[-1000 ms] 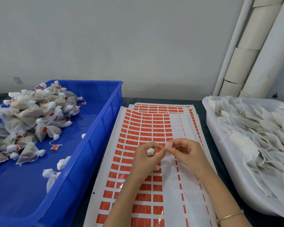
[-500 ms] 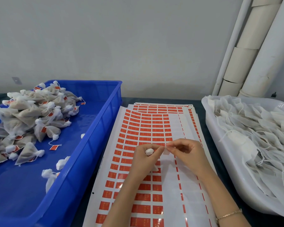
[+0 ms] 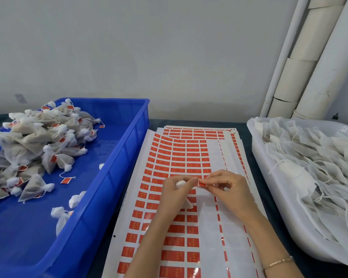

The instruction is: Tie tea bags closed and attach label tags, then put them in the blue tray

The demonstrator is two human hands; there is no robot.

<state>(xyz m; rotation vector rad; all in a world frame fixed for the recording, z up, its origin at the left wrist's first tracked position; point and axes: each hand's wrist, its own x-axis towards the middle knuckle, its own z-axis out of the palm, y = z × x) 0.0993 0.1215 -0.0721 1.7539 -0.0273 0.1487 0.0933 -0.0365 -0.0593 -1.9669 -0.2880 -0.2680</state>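
- It was a small packing workshop, plain wall behind.
- A blue tray (image 3: 117,157) held a heap of tagged tea bags (image 3: 38,141).
- Label sheets (image 3: 181,157) covered the bench.
- A white tub (image 3: 273,189) held untied bags (image 3: 319,157).

- Tea bag (image 3: 180,184): white gathered top is showing above a closed fist, over the label sheets.
- Red label tag (image 3: 201,183): is being pinched, folded, beside it.
- Blue tray (image 3: 113,177): is sitting at left, holding a heap of tied, tagged tea bags (image 3: 36,145).
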